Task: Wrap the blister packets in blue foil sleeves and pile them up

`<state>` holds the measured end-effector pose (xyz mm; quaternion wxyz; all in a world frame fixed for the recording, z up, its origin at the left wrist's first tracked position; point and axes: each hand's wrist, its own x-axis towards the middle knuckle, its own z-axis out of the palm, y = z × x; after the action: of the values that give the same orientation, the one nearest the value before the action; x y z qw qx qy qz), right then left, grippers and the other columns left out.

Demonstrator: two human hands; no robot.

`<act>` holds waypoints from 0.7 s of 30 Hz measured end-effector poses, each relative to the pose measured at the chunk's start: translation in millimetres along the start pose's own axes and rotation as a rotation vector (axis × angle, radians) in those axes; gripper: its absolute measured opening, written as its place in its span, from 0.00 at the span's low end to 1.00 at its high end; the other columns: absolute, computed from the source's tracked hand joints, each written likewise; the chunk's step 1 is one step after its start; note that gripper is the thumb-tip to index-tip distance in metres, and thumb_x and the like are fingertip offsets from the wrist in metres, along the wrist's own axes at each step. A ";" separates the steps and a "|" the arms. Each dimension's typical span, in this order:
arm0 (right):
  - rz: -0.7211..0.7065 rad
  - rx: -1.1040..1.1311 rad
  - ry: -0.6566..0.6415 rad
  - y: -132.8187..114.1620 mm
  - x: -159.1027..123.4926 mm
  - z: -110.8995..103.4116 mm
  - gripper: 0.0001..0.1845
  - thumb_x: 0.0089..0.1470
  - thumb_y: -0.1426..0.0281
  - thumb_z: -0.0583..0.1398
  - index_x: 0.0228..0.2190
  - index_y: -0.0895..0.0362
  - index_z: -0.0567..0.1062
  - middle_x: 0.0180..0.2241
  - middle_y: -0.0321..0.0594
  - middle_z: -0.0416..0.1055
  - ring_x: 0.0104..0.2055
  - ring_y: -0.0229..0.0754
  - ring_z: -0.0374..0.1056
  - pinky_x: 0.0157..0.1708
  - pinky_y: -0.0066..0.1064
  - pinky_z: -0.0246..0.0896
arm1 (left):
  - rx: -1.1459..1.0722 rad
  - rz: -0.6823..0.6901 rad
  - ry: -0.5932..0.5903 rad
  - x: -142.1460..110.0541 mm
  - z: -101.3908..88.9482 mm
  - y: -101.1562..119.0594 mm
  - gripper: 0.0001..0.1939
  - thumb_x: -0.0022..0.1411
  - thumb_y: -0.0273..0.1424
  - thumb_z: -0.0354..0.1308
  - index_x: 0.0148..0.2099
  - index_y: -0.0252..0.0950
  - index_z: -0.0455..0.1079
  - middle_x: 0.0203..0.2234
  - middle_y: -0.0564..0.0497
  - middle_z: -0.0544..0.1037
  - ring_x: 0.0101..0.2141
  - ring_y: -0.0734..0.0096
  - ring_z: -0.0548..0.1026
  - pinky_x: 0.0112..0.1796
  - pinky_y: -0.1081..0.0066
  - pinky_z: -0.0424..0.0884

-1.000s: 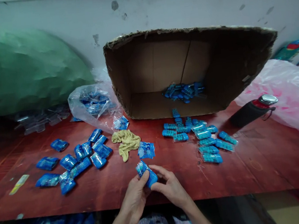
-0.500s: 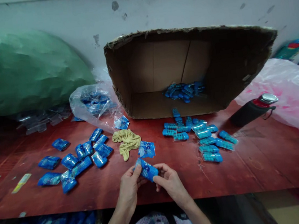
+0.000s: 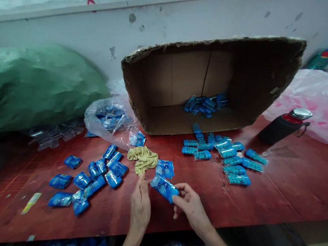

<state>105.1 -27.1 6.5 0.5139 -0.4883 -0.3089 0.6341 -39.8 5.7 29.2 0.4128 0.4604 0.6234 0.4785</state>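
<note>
Head view: right hand (image 3: 191,205) is pinching a blue packet (image 3: 164,187) over the worktop (image 3: 284,200); left hand (image 3: 140,205) is hovering beside it, grip unclosed. Work looks partway: wrapped packets (image 3: 94,186) are lying left, clear packs (image 3: 232,160) right.

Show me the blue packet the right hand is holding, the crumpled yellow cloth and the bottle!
Blue packet (image 3: 164,188): head view, on the middle of its front.
Yellow cloth (image 3: 144,159): head view, on its crumpled middle.
Bottle (image 3: 278,129): head view, on its dark side.
</note>
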 end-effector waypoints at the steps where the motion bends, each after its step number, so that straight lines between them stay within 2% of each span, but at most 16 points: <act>1: -0.005 0.015 0.011 -0.8 1.7 -1.9 0.15 0.40 0.66 0.63 0.30 0.58 0.65 0.20 0.29 0.64 0.14 0.29 0.58 0.11 0.23 0.60 | 0.068 0.083 0.040 8.7 -0.6 -1.4 0.21 0.56 0.39 0.49 0.50 0.38 0.65 0.50 0.45 0.68 0.54 0.59 0.59 0.53 0.66 0.51; 3: -0.027 0.030 0.024 -2.3 4.6 -5.7 0.16 0.39 0.66 0.63 0.30 0.58 0.65 0.21 0.30 0.65 0.14 0.29 0.59 0.11 0.22 0.61 | 0.271 0.257 0.085 32.3 -0.2 -8.8 0.24 0.55 0.38 0.50 0.54 0.37 0.60 0.55 0.43 0.62 0.57 0.58 0.54 0.55 0.61 0.45; 5: -0.038 0.035 0.030 -3.5 6.3 -8.6 0.16 0.40 0.66 0.63 0.31 0.58 0.66 0.21 0.30 0.65 0.15 0.30 0.60 0.11 0.22 0.61 | 0.520 0.352 0.049 60.9 2.3 -20.8 0.27 0.53 0.37 0.52 0.54 0.32 0.58 0.57 0.38 0.57 0.58 0.51 0.49 0.54 0.54 0.44; 7: -0.043 0.037 0.029 -4.0 6.5 -10.4 0.16 0.40 0.66 0.63 0.31 0.58 0.66 0.21 0.30 0.65 0.15 0.30 0.60 0.11 0.22 0.61 | 0.669 0.380 0.012 88.1 5.8 -32.8 0.24 0.53 0.35 0.52 0.52 0.30 0.61 0.55 0.34 0.59 0.57 0.47 0.50 0.53 0.51 0.44; 9: -0.042 0.054 0.025 -3.9 6.0 -11.3 0.16 0.40 0.65 0.63 0.31 0.58 0.66 0.21 0.30 0.65 0.15 0.30 0.60 0.11 0.22 0.61 | 0.708 0.392 -0.007 108.0 7.6 -39.7 0.18 0.54 0.32 0.49 0.47 0.31 0.66 0.52 0.35 0.64 0.55 0.50 0.56 0.53 0.53 0.47; 11: -0.032 0.086 0.024 -3.9 5.6 -12.1 0.17 0.40 0.65 0.63 0.31 0.58 0.65 0.21 0.30 0.65 0.15 0.29 0.59 0.11 0.22 0.61 | 0.692 0.387 0.000 117.0 6.2 -39.1 0.14 0.56 0.32 0.46 0.41 0.33 0.68 0.47 0.37 0.69 0.52 0.52 0.61 0.52 0.55 0.50; 13: -0.016 0.116 0.033 -4.8 6.4 -12.7 0.17 0.40 0.65 0.64 0.32 0.58 0.65 0.22 0.30 0.65 0.15 0.29 0.59 0.11 0.23 0.61 | 0.679 0.376 0.026 113.2 2.0 -31.8 0.15 0.58 0.35 0.44 0.37 0.34 0.69 0.43 0.37 0.72 0.51 0.51 0.62 0.51 0.56 0.52; 16: -0.021 0.129 0.050 -7.4 9.8 -11.8 0.17 0.40 0.65 0.64 0.32 0.57 0.65 0.22 0.29 0.65 0.15 0.29 0.58 0.12 0.24 0.61 | 0.566 0.343 0.107 83.6 -2.0 -16.0 0.17 0.58 0.39 0.44 0.42 0.35 0.67 0.44 0.39 0.71 0.52 0.52 0.61 0.50 0.58 0.53; 17: -0.031 0.122 0.056 -8.2 11.0 -10.5 0.17 0.40 0.65 0.64 0.32 0.57 0.65 0.21 0.29 0.65 0.15 0.30 0.58 0.12 0.24 0.61 | 0.409 0.292 0.146 68.9 -0.8 -11.2 0.19 0.56 0.41 0.47 0.45 0.36 0.66 0.45 0.41 0.70 0.51 0.54 0.62 0.48 0.61 0.56; 18: -0.044 0.108 0.061 -9.0 11.8 -8.6 0.18 0.40 0.64 0.64 0.32 0.57 0.65 0.21 0.29 0.64 0.15 0.30 0.58 0.12 0.24 0.61 | 0.217 0.196 0.134 53.3 2.1 -7.2 0.20 0.54 0.43 0.50 0.46 0.38 0.65 0.43 0.44 0.72 0.46 0.57 0.66 0.45 0.63 0.60; 19: -0.057 0.085 0.063 -9.4 12.0 -6.2 0.18 0.40 0.64 0.64 0.32 0.57 0.65 0.21 0.29 0.64 0.15 0.30 0.58 0.12 0.23 0.60 | 0.052 0.071 0.030 38.0 6.6 -3.9 0.21 0.52 0.44 0.52 0.45 0.38 0.65 0.39 0.46 0.74 0.41 0.60 0.70 0.40 0.65 0.63; 21: -0.091 0.011 0.055 -9.4 10.0 -0.6 0.16 0.41 0.66 0.63 0.32 0.57 0.66 0.22 0.30 0.66 0.16 0.31 0.60 0.13 0.23 0.59 | -0.214 -0.212 -0.182 12.3 18.2 0.4 0.21 0.49 0.47 0.53 0.36 0.34 0.68 0.27 0.48 0.75 0.28 0.66 0.72 0.29 0.69 0.65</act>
<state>109.0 -15.0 11.7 0.5532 -0.4880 -0.3134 0.5980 -25.2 21.6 25.1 0.5621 0.3871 0.5741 0.4523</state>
